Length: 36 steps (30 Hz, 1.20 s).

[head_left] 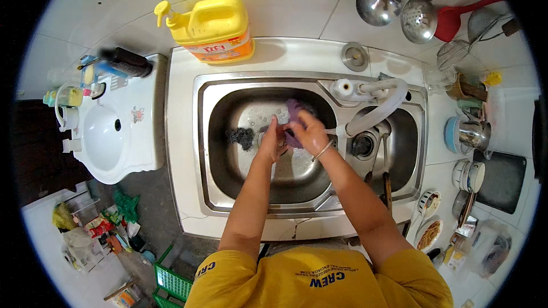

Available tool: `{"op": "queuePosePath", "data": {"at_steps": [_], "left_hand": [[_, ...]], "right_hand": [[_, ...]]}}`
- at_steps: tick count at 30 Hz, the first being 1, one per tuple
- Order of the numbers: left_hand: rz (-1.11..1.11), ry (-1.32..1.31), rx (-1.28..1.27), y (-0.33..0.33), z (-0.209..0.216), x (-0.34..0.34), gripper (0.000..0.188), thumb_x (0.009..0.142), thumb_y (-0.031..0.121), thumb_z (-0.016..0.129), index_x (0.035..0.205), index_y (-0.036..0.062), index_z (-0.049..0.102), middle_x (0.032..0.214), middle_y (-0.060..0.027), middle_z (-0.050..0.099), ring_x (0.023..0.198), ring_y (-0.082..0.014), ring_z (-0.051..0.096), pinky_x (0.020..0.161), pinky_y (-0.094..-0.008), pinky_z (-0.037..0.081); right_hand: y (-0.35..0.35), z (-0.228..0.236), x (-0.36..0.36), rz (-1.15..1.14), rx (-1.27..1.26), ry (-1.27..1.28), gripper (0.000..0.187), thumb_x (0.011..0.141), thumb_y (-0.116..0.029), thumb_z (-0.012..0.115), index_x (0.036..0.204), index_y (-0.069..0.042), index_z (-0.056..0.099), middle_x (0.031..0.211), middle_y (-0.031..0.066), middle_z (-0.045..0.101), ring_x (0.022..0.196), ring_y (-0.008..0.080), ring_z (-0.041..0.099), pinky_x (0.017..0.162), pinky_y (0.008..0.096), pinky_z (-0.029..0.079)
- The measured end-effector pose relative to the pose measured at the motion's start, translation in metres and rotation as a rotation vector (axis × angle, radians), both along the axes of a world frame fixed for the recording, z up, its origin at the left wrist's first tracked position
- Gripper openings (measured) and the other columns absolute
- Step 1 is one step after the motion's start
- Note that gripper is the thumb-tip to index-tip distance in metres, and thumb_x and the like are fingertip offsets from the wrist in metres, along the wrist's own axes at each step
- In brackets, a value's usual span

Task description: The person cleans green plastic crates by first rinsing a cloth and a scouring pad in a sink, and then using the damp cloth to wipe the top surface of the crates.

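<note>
Both my hands are together over the large left basin point(228, 185) of a steel double sink. My right hand point(311, 135), with a bangle at the wrist, grips a crumpled purple cloth point(293, 108). Close beside it, my left hand point(272, 141) has its fingers curled against a small item, mostly hidden between the hands, so I cannot make out what it is. A dark mesh scouring pad point(242, 137) lies in the basin left of my left hand. The white faucet point(374, 111) reaches over from the right, its spout end near my right wrist.
A yellow pump jug point(220, 31) stands behind the sink. Long-handled utensils point(383, 154) rest in the smaller right basin. Ladles and strainers point(419, 20) hang at upper right. Bowls of food point(429, 234) and pots point(474, 134) sit along the right counter; a white washbasin point(105, 137) stands left.
</note>
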<state>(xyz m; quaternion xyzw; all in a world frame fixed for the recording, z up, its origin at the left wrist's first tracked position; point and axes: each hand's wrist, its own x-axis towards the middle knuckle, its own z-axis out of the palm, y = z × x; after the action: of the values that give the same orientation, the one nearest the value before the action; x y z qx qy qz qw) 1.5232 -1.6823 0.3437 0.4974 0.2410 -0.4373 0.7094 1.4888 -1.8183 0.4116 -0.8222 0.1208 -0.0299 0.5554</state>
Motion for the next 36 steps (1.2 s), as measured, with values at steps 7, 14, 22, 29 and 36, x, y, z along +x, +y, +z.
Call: {"op": "queuePosePath", "data": {"at_steps": [7, 14, 22, 29, 36], "left_hand": [[0.162, 0.198, -0.475, -0.022, 0.018, 0.000, 0.046, 0.090, 0.041, 0.042, 0.111, 0.0027, 0.053, 0.110, -0.0135, 0.058, 0.101, -0.0281, 0.055, 0.092, -0.0421, 0.041], [0.102, 0.212, -0.629, -0.003, 0.057, -0.003, 0.058, 0.088, 0.050, 0.040, 0.114, 0.0001, 0.050, 0.113, -0.0150, 0.056, 0.103, -0.0293, 0.055, 0.093, -0.0442, 0.040], [0.223, 0.334, -0.310, 0.034, -0.006, -0.012, 0.042, 0.089, 0.035, 0.045, 0.116, 0.0024, 0.048, 0.113, -0.0159, 0.055, 0.104, -0.0296, 0.053, 0.090, -0.0418, 0.043], [0.229, -0.141, -0.753, -0.013, -0.049, -0.022, 0.034, 0.088, 0.028, 0.051, 0.110, 0.0018, 0.051, 0.107, -0.0135, 0.055, 0.090, -0.0251, 0.058, 0.075, -0.0367, 0.049], [0.241, -0.104, -0.066, -0.039, -0.024, -0.023, 0.043, 0.089, 0.039, 0.048, 0.109, 0.0018, 0.052, 0.100, -0.0091, 0.058, 0.088, -0.0197, 0.056, 0.080, -0.0326, 0.044]], "right_hand": [[-0.019, -0.027, -0.030, -0.322, 0.041, 0.032, 0.032, 0.085, -0.032, 0.054, 0.099, -0.003, 0.059, 0.092, 0.0098, 0.062, 0.085, 0.0232, 0.058, 0.079, 0.0340, 0.044], [-0.017, -0.038, -0.003, -0.336, 1.361, 0.700, 0.069, 0.079, -0.066, 0.043, 0.115, -0.008, 0.052, 0.110, 0.0103, 0.057, 0.102, 0.0243, 0.055, 0.090, 0.0392, 0.041], [-0.011, -0.046, -0.011, -0.253, 1.432, 0.478, 0.044, 0.084, -0.041, 0.056, 0.107, -0.003, 0.052, 0.099, 0.0117, 0.059, 0.092, 0.0241, 0.059, 0.083, 0.0378, 0.047], [0.060, -0.007, -0.043, -0.008, -0.399, 0.005, 0.027, 0.078, -0.023, 0.061, 0.098, -0.006, 0.056, 0.091, 0.0136, 0.060, 0.083, 0.0330, 0.059, 0.074, 0.0382, 0.048], [0.003, -0.027, 0.002, -0.036, -0.497, 0.320, 0.026, 0.082, -0.032, 0.049, 0.083, -0.009, 0.060, 0.080, 0.0178, 0.060, 0.073, 0.0363, 0.059, 0.064, 0.0462, 0.047]]}}
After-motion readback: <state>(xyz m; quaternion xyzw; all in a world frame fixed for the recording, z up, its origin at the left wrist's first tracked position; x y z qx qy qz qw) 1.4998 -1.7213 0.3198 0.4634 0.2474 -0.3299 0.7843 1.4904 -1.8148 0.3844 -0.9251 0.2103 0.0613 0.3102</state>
